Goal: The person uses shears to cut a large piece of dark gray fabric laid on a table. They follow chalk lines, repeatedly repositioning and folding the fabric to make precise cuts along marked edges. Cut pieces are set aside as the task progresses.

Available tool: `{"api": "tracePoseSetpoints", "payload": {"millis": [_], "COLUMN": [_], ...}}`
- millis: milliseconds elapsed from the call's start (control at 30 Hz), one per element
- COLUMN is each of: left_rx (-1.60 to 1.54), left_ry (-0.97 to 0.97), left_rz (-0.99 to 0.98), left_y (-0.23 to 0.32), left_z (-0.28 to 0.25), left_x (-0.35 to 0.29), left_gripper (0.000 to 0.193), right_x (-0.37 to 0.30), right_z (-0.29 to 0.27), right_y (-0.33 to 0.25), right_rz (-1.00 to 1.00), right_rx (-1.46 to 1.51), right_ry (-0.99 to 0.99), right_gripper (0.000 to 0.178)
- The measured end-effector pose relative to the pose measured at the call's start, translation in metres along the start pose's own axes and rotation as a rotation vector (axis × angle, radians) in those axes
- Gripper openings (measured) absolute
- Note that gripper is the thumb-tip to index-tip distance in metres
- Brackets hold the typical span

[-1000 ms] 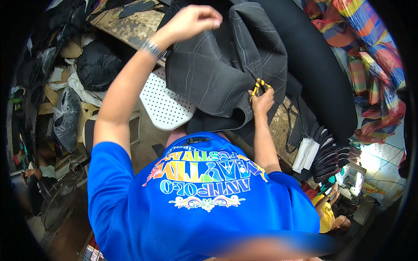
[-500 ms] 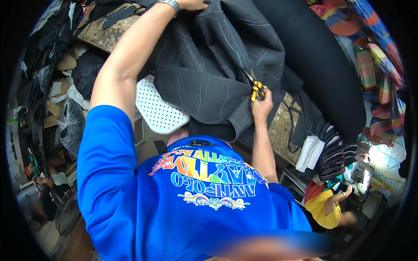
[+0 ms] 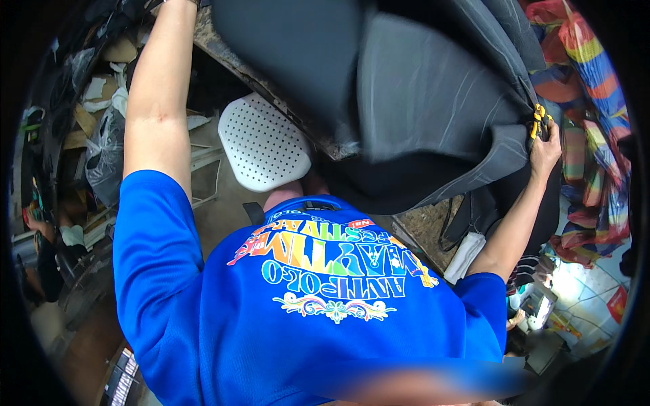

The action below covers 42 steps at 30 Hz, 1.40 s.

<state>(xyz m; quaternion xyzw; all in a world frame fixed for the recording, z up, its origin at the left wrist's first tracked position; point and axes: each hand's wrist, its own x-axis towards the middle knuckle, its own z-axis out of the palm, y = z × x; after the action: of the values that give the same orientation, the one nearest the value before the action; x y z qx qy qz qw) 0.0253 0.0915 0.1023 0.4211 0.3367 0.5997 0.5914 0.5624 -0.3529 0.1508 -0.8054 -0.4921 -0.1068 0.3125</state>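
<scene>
My right hand (image 3: 546, 152) is stretched far out to the right, its fingers wrapped around the yellow-and-black handles of a pair of scissors (image 3: 539, 124). Beside the scissors' handles is the edge of a large dark grey fabric sheet (image 3: 433, 95) marked with pale lines; the blades are hard to make out there. The sheet is spread wide, with its lower edge curving up toward my right hand. A smooth black expanse (image 3: 291, 54), blurred, lies left of the lined part. My left forearm (image 3: 159, 115) reaches up to the top edge, and the hand itself is out of the picture.
A white perforated seat (image 3: 264, 142) stands in front of me, beside the worn table edge (image 3: 325, 139). White cloth (image 3: 466, 256) lies near my right arm. Colourful bundles (image 3: 592, 54) are piled at the right. A clear plastic bag (image 3: 105, 162) and scraps clutter the left.
My right hand has swung right and up with the scissors. My left hand has moved left and out of the picture. The fabric has spread and shifted right, uncovering more table edge.
</scene>
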Motion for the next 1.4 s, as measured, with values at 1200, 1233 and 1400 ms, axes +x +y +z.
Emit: {"api": "tracePoseSetpoints", "payload": {"millis": [1200,1233,1400], "left_rx": [0.851,0.933,0.780], "left_ry": [-0.343,-0.367,-0.386], "left_rz": [-0.280,-0.349,-0.552], "left_y": [-0.179,-0.186,-0.201], "left_z": [0.014,0.017,0.023], "left_x": [-0.365,-0.364,-0.362], "left_gripper": [0.041,0.041,0.042], "right_x": [-0.095,-0.094,-0.095], "right_z": [0.073,0.069,0.019], "right_y": [-0.002,-0.006,-0.079], "right_rz": [0.269,0.333,0.014], "right_rx": [0.093,0.202,-0.092], "right_ry": [-0.327,-0.309,0.023], "right_gripper": [0.059,0.058,0.043]}}
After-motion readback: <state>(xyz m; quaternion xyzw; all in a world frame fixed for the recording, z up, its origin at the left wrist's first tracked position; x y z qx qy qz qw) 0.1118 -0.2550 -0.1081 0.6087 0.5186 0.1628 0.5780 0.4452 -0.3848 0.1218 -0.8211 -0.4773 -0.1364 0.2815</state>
